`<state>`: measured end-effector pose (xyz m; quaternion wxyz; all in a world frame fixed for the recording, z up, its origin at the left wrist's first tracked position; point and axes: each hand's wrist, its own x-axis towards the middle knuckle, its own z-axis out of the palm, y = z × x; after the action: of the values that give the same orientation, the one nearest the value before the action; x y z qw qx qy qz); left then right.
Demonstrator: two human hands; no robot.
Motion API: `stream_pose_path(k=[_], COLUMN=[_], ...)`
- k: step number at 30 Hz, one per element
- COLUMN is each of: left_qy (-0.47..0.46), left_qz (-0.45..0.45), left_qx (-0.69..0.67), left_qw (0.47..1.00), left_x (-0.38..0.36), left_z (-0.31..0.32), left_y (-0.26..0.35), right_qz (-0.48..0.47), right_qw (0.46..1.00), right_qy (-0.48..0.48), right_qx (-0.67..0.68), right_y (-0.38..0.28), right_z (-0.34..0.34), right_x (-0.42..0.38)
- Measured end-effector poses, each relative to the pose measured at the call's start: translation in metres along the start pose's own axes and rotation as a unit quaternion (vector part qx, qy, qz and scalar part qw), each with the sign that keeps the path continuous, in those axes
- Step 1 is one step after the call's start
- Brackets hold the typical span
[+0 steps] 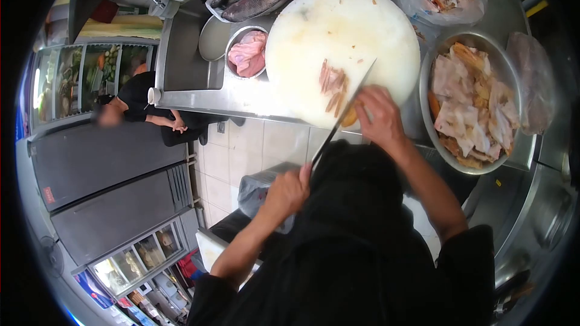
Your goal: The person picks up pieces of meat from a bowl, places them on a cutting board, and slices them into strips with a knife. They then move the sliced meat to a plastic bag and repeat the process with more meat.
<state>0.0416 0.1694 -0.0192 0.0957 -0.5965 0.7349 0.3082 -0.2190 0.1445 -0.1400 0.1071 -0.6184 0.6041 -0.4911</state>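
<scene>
Steel counter [241, 99] w/ cutting board [338, 36], meat bowl [471, 99], fish [257, 5] nearby.

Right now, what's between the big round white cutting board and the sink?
In the head view, a small round metal bowl of pink raw meat sits between the round white cutting board and the steel sink.

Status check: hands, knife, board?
Left hand grips knife handle, blade over board. Right hand pins meat at board edge. Full bowl alongside, apart.
</scene>
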Motion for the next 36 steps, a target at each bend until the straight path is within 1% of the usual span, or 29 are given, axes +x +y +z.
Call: stream_pose_path(k=[1, 2, 5, 9, 14, 17, 20, 23, 26, 29, 32, 35, 36], left_qy=[-0.02, 0.014, 0.04, -0.015, -0.041, -0.021, -0.01, -0.021, -0.054, -0.05, -0.075, -0.07, -0.073], left_qz=[-0.056, -0.036, -0.016, -0.058, -0.076, 0.002, 0.001, -0.05, -0.084, -0.071, -0.083, -0.081, -0.061], left_qx=[-0.045, -0.03, -0.048, -0.047, -0.009, 0.055, 0.03, -0.05, -0.048, -0.054, -0.047, -0.014, -0.005], left_qw=[0.997, 0.999, 0.998, 0.997, 0.996, 0.998, 0.999, 0.997, 0.994, 0.995, 0.993, 0.994, 0.995], left_x=[0.008, 0.011, -0.003, -0.034, -0.062, -0.043, 0.001, 0.013, -0.009, -0.031, -0.044, -0.051, -0.047], left_z=[-0.009, -0.016, -0.021, -0.022, -0.016, 0.005, 0.006, -0.012, -0.029, -0.027, -0.03, -0.027, -0.02], left_y=[0.015, 0.016, 0.011, 0.006, -0.01, -0.011, 0.01, 0.021, 0.019, 0.006, 0.004, -0.007, -0.012], right_qz=[0.001, 0.0, 0.004, -0.005, 0.011, 0.003, -0.005, -0.006, -0.008, -0.009, -0.013, -0.012, -0.011], right_qw=[1.0, 1.0, 1.0, 1.0, 1.0, 1.0, 0.999, 0.999, 0.999, 0.999, 0.999, 0.999, 0.998], right_qy=[-0.01, -0.018, 0.01, -0.001, -0.007, -0.024, -0.038, -0.054, -0.048, -0.039, -0.035, -0.044, -0.049], right_qx=[0.007, 0.013, 0.006, 0.0, -0.007, -0.005, 0.001, 0.005, 0.017, 0.027, 0.023, 0.022, 0.023], right_y=[-0.001, -0.002, -0.008, -0.003, -0.008, -0.004, -0.007, -0.015, -0.008, -0.005, -0.004, -0.004, -0.004], right_z=[-0.005, -0.009, -0.012, -0.008, -0.008, -0.006, -0.013, -0.025, -0.025, -0.022, -0.021, -0.021, -0.022], right_x=[-0.002, 0.0, 0.001, -0.006, -0.004, -0.007, -0.003, 0.005, 0.002, -0.001, -0.001, 0.0, 0.0])
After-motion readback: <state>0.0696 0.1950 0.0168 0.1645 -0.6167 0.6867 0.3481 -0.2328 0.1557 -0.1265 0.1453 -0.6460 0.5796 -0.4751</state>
